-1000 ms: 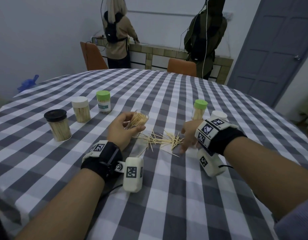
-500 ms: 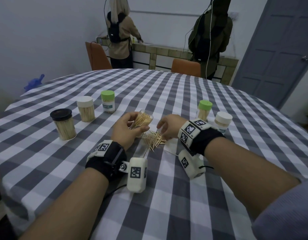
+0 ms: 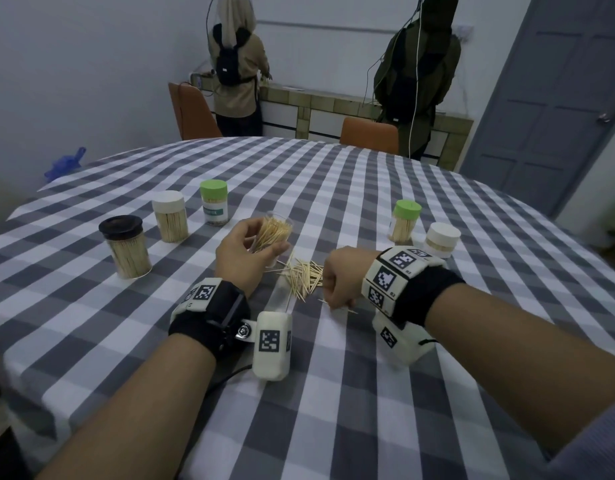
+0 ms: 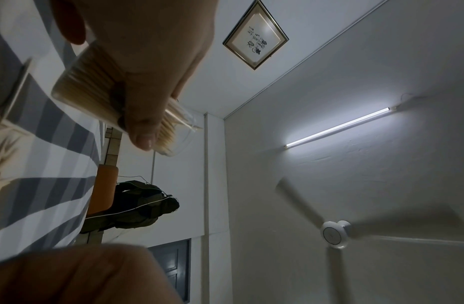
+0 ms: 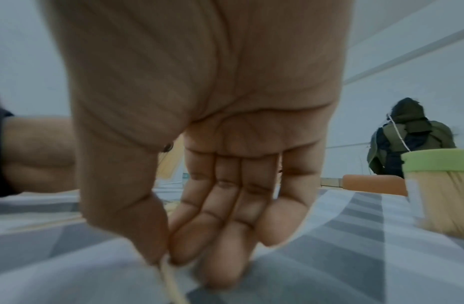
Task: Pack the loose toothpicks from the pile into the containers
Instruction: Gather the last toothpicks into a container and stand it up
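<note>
A pile of loose toothpicks [image 3: 304,277] lies on the checked tablecloth between my hands. My left hand [image 3: 243,251] grips an open clear container [image 3: 273,232], tilted and part full of toothpicks, just left of the pile. In the left wrist view my thumb [image 4: 143,131] wraps the clear container [image 4: 90,88]. My right hand [image 3: 340,278] sits at the pile's near right edge, knuckles up. Its thumb and fingers pinch a toothpick [image 3: 344,309] against the cloth. In the right wrist view, my right hand [image 5: 168,261] holds the toothpick [image 5: 172,283] at its fingertips.
Three lidded containers stand at the left: black lid [image 3: 126,245], white lid [image 3: 170,216], green lid [image 3: 214,202]. Right of my hand stand a green-lidded one [image 3: 405,220] and a white-lidded one [image 3: 441,239]. Two people stand at a counter beyond the table.
My right hand swept left over the pile, gathering it tighter, then drew back to its near right edge and now pinches a toothpick. The left hand kept hold of the container.
</note>
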